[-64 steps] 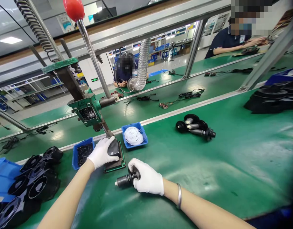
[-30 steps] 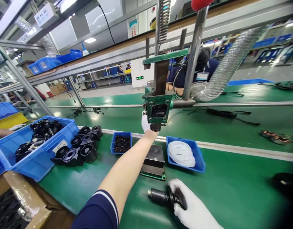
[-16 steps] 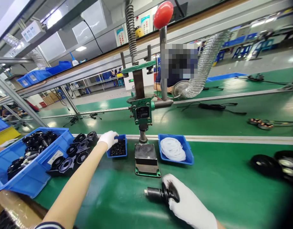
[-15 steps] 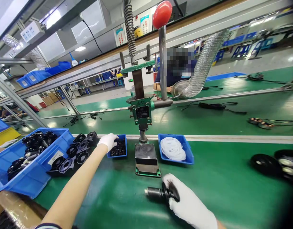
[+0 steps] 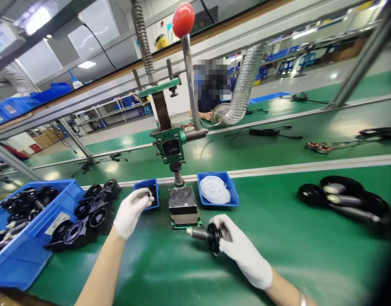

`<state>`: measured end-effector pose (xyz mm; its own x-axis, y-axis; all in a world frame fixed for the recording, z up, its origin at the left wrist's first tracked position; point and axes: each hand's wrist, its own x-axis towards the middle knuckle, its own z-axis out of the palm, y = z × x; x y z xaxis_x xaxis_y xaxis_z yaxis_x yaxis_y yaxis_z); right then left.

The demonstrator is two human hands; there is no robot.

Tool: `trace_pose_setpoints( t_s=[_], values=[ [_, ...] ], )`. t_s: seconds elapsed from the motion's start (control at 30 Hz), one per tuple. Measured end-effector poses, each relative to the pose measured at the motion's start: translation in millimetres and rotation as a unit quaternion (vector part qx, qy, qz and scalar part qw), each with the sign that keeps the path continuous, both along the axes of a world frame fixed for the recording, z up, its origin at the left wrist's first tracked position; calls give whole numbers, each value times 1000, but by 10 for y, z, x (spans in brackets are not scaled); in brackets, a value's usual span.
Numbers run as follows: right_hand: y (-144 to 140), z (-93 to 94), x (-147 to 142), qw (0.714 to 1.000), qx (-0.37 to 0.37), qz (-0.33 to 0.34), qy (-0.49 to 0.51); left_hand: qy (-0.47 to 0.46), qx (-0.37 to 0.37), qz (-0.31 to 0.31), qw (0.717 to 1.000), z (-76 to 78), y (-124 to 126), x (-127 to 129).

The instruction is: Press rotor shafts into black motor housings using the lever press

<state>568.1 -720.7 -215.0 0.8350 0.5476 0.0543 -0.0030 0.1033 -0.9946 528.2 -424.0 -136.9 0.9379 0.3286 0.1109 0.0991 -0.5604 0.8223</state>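
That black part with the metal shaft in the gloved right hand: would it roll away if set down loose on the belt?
Probably, in an arc. The black shaft part looks round, with a wide disc on a thin cylinder. It seems rigid, likely metal, so rather heavy for its size. The right hand grips its disc end; the smooth shaft may slip in cloth gloves.

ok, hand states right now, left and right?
Left hand: white-gloved, pinching a small black ring part at its fingertips, above the small blue bin.
Right hand: white-gloved, closed on the black shafted rotor part.
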Motion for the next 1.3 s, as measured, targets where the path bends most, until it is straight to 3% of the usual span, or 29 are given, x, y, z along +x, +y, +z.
trace_pose_setpoints(
  t_s=[0.03, 0.07, 0.13, 0.17, 0.2, 0.3, 0.4, 0.5, 0.57, 0.73, 0.9, 1.0, 1.1, 1.17, 1.3],
  values=[
    [7, 2, -1, 999, 39, -32, 10, -17, -92, -21, 995, -64, -169, -136],
    [14, 6, -2, 995, 65, -72, 11, -29, -271, -37, 961, -135, -348, -250],
    [24, 22, -5, 985, 72, -159, -13, -5, -505, -54, 861, -271, -707, -387],
    [25, 30, -8, 978, 58, -200, -33, 16, -575, -56, 816, -329, -880, -409],
    [22, 38, -13, 969, 39, -239, -56, 39, -604, -60, 793, -381, -1047, -404],
    [0, 54, -46, 934, -16, -328, -138, 89, -599, -82, 792, -511, -1499, -307],
    [-18, 61, -94, 911, -42, -357, -203, 91, -528, -113, 837, -626, -1854, -233],
    [-14, 68, -123, 903, -60, -376, -201, 56, -446, -124, 884, -716, -2070, -234],
    [-6, 77, -126, 902, -60, -392, -171, 40, -428, -121, 895, -748, -2139, -247],
    [-31, 128, -120, 923, -50, -374, -71, 33, -437, -126, 890, -782, -2164, -265],
    [-68, 164, -112, 917, -38, -389, -78, 10, -349, -121, 929, -826, -2127, -314],
    [-65, 158, -94, 920, -16, -387, -57, -9, -329, -121, 936, -834, -2122, -342],
    [-59, 138, -52, 917, -14, -396, -43, -22, -356, -116, 927, -813, -2132, -350],
    [-70, 128, -5, 913, -26, -404, -45, -6, -414, -111, 904, -777, -2125, -347],
    [-147, 143, 120, 913, -10, -407, -29, 74, -596, -87, 795, -681, -2013, -338]
  ],
)
